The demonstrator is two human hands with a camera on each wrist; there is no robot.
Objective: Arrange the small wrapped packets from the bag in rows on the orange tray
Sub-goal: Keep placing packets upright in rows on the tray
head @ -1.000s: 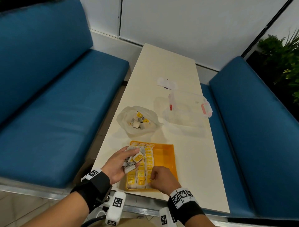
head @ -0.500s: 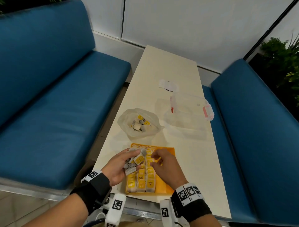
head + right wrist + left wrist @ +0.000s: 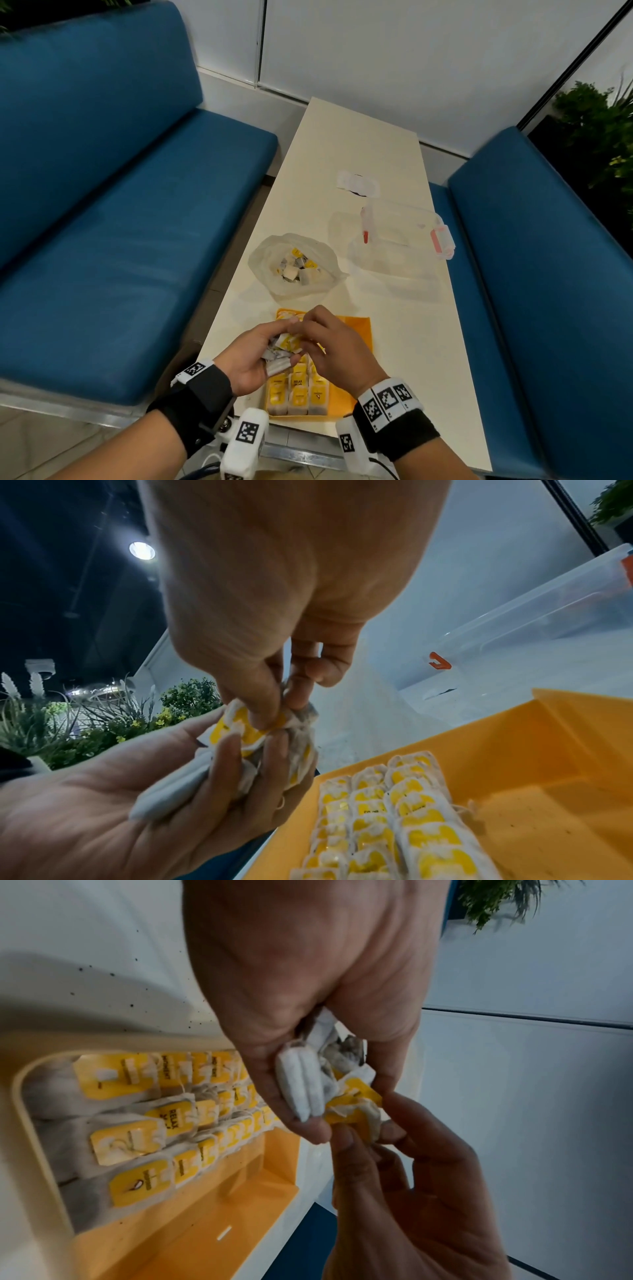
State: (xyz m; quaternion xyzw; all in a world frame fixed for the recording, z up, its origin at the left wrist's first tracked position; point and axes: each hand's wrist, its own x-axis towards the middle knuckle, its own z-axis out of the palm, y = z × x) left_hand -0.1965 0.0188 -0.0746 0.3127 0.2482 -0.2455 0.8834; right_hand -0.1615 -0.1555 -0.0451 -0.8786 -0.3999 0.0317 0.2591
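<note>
Over the near table end: a person's two hands meet above the orange tray [image 3: 356,334].
Left hand [image 3: 251,354]: fingers curled round a bunch of small wrapped packets [image 3: 308,1080].
Right hand [image 3: 334,346]: thumb and fingertips pinch one yellow-tagged packet [image 3: 245,730] at the bunch's edge.
Tray: three packet rows [image 3: 387,815] fill its left side; the right side lies bare.
Bag [image 3: 294,263]: beyond the tray, more packets inside.
Done well, by my reading: draw one packet free without snagging strings, lay it tag-up beside the last row.

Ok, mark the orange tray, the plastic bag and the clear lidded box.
orange tray [image 3: 358,330]: head view, bare floor at far right corner.
plastic bag [image 3: 265,255]: head view, left wall.
clear lidded box [image 3: 404,219]: head view, transparent lid.
</note>
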